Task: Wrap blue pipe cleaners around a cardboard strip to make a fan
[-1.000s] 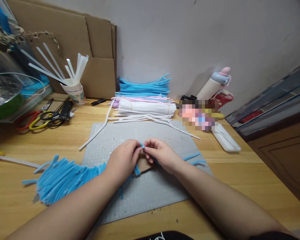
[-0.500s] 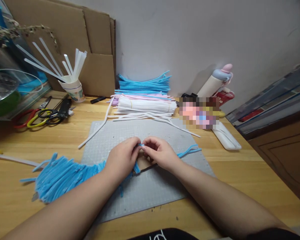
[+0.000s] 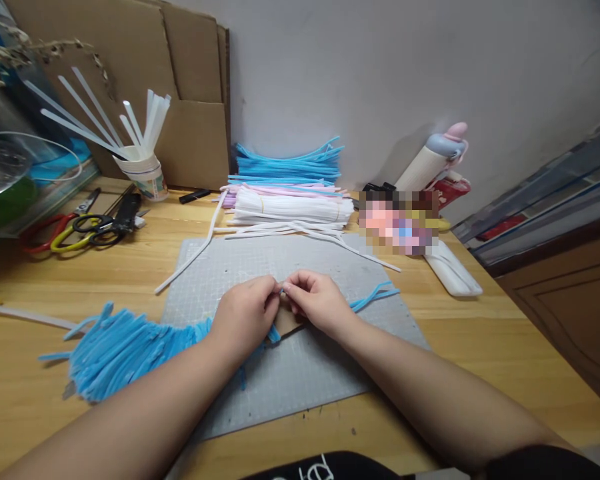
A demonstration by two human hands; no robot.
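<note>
My left hand [image 3: 245,317] and my right hand [image 3: 317,300] meet over the grey cutting mat [image 3: 305,393]. Their fingertips pinch a short bit of blue pipe cleaner [image 3: 281,288] between them. Below the fingers, a piece of brown cardboard [image 3: 289,321] shows, with a blue strand [image 3: 273,333] across it beside my left hand. A dense row of blue pipe cleaners [image 3: 125,353] spreads left from under my left wrist, partly hidden by the forearm. Loose blue pipe cleaner ends [image 3: 375,297] stick out to the right behind my right wrist.
Bundles of blue [image 3: 287,163] and white pipe cleaners [image 3: 290,210] lie along the wall. At left are scissors [image 3: 87,227], a paper cup [image 3: 145,177] of white sticks and cardboard sheets [image 3: 195,73]. A bottle [image 3: 425,167] and a white case [image 3: 453,270] are at right.
My right fingertips have shifted slightly and the bit of blue pipe cleaner between the hands shows less. The camera view has moved a little; the rest lies as before.
</note>
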